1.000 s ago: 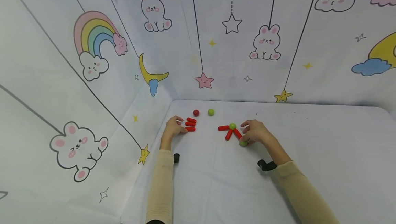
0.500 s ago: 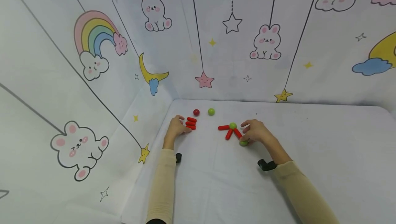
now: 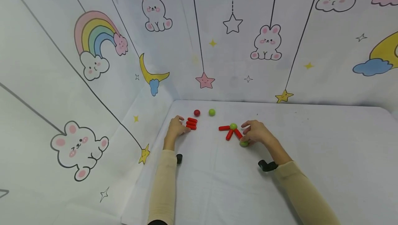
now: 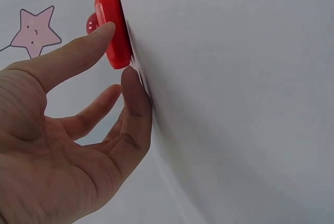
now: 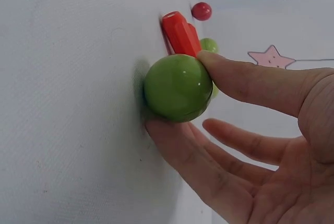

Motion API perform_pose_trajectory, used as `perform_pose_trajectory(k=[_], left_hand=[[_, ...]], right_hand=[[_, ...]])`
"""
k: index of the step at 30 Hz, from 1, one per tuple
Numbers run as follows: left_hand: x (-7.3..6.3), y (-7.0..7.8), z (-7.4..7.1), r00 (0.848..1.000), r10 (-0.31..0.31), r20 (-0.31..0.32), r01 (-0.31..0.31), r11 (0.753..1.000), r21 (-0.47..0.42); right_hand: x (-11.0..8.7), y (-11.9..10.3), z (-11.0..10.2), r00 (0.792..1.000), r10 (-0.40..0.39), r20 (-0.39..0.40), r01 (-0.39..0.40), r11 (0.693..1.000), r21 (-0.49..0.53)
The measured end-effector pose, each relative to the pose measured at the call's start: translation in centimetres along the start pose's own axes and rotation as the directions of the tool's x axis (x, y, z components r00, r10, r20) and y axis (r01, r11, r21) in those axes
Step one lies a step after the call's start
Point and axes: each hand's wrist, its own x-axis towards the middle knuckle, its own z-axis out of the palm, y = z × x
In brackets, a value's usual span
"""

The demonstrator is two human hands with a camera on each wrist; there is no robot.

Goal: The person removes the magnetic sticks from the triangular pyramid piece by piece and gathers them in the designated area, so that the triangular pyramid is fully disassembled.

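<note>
My left hand [image 3: 175,127] is at the left of three short red rods lying side by side. Its thumb touches the nearest red rod [image 4: 113,31], while the index fingertip sits by that rod's end in the left wrist view. My right hand [image 3: 257,131] pinches a green ball [image 5: 178,88] between thumb and fingers, low over the white table. This ball meets the near end of a slanting red rod [image 3: 238,133]. At the rod's other end is a second green ball [image 3: 233,126], from which two more red rods, a left one [image 3: 224,128] and a middle one [image 3: 229,135], fan out.
A red ball [image 3: 197,113] and another green ball [image 3: 212,112] rest toward the back of the white table [image 3: 217,183]. A white cloth wall [image 3: 186,45] with rabbit and star drawings rises behind and at the left.
My left hand has shifted slightly right and away from me, and the nearest rod of the left row now lies closer to the other two. The right hand has stayed in place.
</note>
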Motion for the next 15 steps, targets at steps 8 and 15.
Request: perform_pose_trajectory(k=[8,15], left_hand=[[-1.0,0.7,-0.1,1.0,0.017,-0.019,-0.017,0.999,-0.037],[-1.9,2.0,0.2,0.996,0.087,-0.012,-0.088,0.99,-0.114]], right_hand=[[-0.1,-0.1,-0.3,1.0,0.0,-0.021,0.0,0.999,-0.036],[-0.3,-0.2,0.0,0.999,0.005,-0.049,-0.011,0.993,-0.119]])
